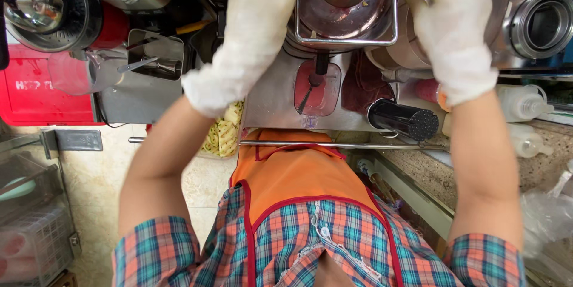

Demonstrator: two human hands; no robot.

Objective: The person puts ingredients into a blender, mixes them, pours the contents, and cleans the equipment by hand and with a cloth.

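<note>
Below the fingers we see a floor of pale beige tiles (89, 173), evenly lit. Left of the fingers stands a red box (36, 90), and beside it a grey metal counter (134, 105). Lower at the left there is a wire rack (36, 233) on the floor. A thin metal rail (334, 144) runs along the counter edge below the fingers. To the right of the fingers we see a speckled stone worktop (537, 173) with white squeeze bottles (525, 102) and a clear plastic bag (546, 221).
</note>
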